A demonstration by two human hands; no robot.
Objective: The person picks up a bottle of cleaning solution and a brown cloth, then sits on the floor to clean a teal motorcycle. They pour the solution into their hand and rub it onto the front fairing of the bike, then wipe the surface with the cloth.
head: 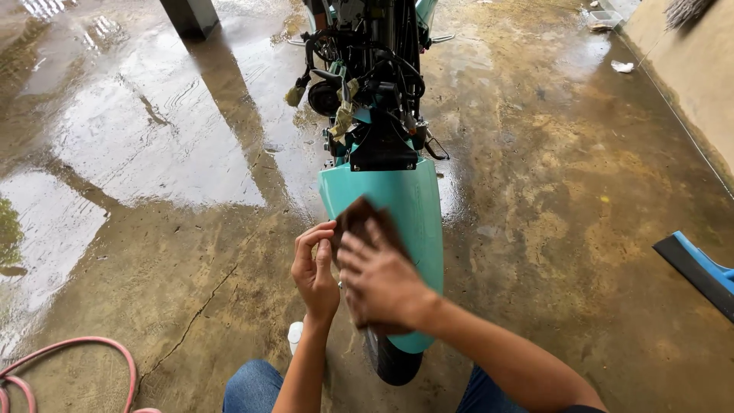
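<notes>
The dark brown rag sits flat on the glossy turquoise motorcycle fender, with the right hand spread open pressing it down and the left hand curled, fingers pinching the rag's edge. Fender's shiny above the rag, so I'd guess wiping's partway done; the black tyre below it and wet concrete floor around it look untouched.

Left hand: raised from the lower frame edge on a bare forearm that runs almost vertically; fingers curled inward, fingertips pinched together at the top, knuckles facing left. Right hand: palm down, fingers extended and slightly spread, pointing up and left; back of the hand faces the camera. Right forearm enters from the lower right at a diagonal. The two hands lie just beside each other.
</notes>
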